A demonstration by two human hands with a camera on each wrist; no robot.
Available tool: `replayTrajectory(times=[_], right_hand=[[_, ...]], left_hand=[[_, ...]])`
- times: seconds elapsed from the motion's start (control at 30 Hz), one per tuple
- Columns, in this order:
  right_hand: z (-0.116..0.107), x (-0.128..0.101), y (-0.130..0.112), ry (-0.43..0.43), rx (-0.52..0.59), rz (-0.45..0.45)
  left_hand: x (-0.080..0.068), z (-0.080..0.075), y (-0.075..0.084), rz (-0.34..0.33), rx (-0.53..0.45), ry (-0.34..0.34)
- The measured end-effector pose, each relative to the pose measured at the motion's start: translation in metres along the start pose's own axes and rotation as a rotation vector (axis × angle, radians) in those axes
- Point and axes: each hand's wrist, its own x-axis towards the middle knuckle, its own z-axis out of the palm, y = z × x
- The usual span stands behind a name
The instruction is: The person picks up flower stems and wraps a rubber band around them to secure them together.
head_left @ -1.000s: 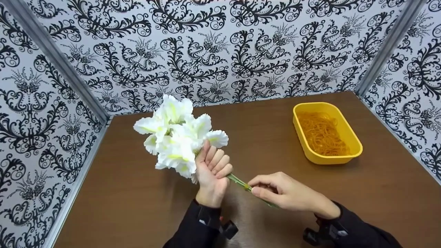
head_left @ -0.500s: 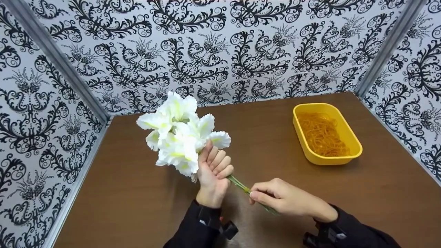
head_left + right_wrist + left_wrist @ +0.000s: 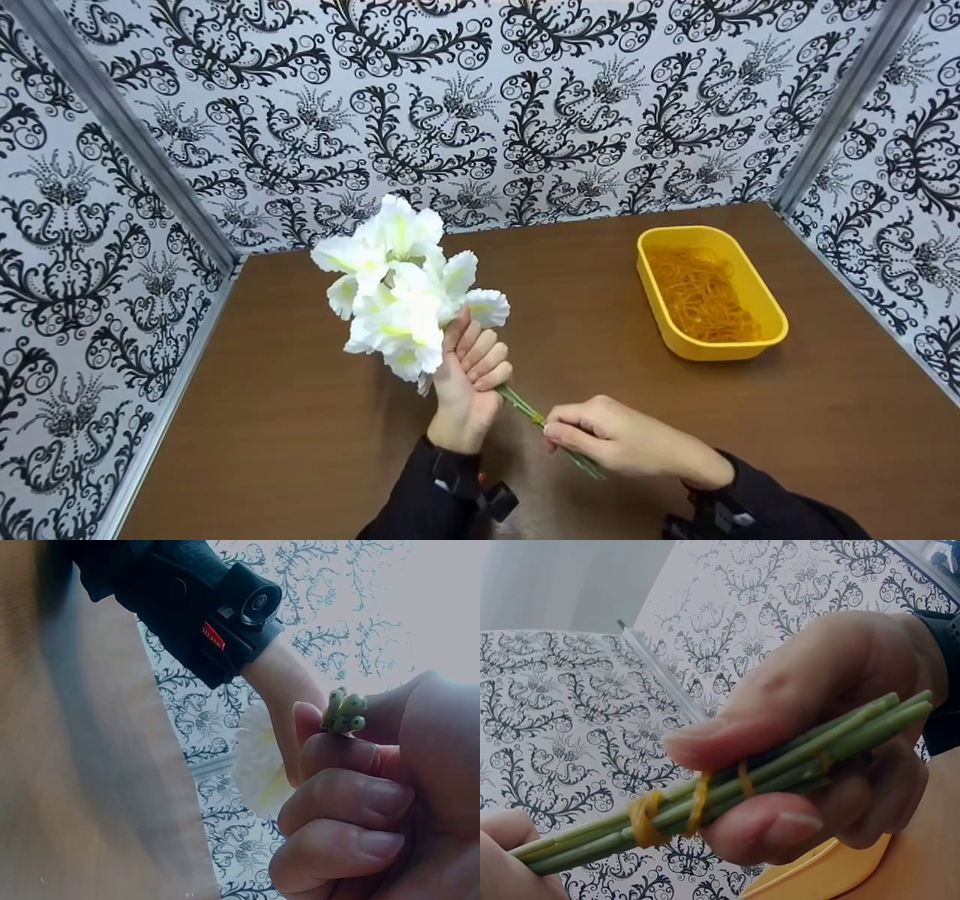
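Your left hand (image 3: 469, 375) grips white flower bunch (image 3: 405, 292); right hand (image 3: 615, 439) fingers pinch banded green stems (image 3: 765, 772) above tabletop (image 3: 300, 420).

The flowers (image 3: 405, 292) were white with pale yellow-green streaks at their throats, on green stems (image 3: 780, 765) wrapped by a yellow-orange rubber band (image 3: 649, 814). The tub (image 3: 765, 307) was bright yellow and held a tangle of orange-tan rubber bands (image 3: 701, 292). The bench (image 3: 300, 435) was plain brown. The walls (image 3: 525, 112) carried black scrollwork on white, and the sleeves (image 3: 420, 502) were black.
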Motion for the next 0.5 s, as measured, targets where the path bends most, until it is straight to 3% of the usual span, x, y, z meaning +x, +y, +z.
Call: replayTrajectory(times=[0.2, 0.5], right_hand=[[0.0020, -0.0008, 0.0025, -0.007, 0.019, 0.008], [0.0066, -0.0026, 0.0062, -0.001, 0.026, -0.003]], left_hand=[[0.0005, 0.0005, 0.0007, -0.035, 0.001, 0.025], [0.0018, -0.0016, 0.0018, -0.060, 0.035, -0.020]])
